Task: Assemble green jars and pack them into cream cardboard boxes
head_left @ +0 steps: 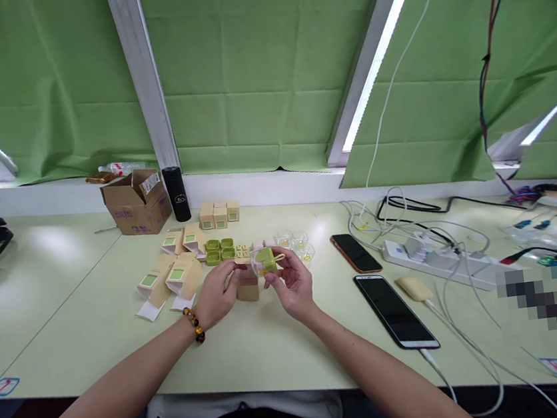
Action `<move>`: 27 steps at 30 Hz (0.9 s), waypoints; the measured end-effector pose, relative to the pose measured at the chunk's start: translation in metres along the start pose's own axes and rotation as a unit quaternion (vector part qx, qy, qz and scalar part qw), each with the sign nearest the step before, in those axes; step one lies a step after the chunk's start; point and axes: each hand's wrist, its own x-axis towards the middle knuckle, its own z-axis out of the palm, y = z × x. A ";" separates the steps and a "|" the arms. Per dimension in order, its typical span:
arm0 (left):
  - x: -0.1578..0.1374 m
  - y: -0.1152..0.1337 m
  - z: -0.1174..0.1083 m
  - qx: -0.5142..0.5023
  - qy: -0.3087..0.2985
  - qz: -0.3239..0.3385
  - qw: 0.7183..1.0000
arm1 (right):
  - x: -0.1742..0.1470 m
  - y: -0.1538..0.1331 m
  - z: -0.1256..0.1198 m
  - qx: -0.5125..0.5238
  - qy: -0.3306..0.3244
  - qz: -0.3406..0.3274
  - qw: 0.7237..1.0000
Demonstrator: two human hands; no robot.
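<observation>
Between the fingers of my right hand [295, 286] is a small clear container with a green cap and a loop strap [266, 261], tilted on its side. Just below it stands a small kraft cardboard box [248, 289], its upper part partly hidden. My left hand [219, 292], with a beaded bracelet at the wrist, pinches this box at its top left edge. Behind my hands are several green square caps [219, 250], small yellow pieces [241, 250] and several clear cups [295, 239]. Pink pieces [261, 244] lie partly hidden beside the cups.
Opened kraft boxes [183, 277] lie at left, closed ones [219, 216] farther back. A large carton [137, 203] and a black cylinder [177, 194] stand by the wall. Two phones [395, 310], a power strip [440, 264] and tangled cables lie right.
</observation>
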 end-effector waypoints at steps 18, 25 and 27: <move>-0.004 -0.012 0.005 0.022 0.030 -0.038 0.999 | 0.004 -0.001 -0.002 -0.116 -0.054 0.012 0.992; -0.005 -0.013 0.006 0.006 0.024 -0.053 0.998 | 0.004 -0.003 -0.004 -0.156 -0.103 0.028 0.982; -0.004 -0.011 0.006 0.008 0.023 -0.056 0.998 | 0.004 -0.002 -0.005 -0.183 -0.126 0.016 0.975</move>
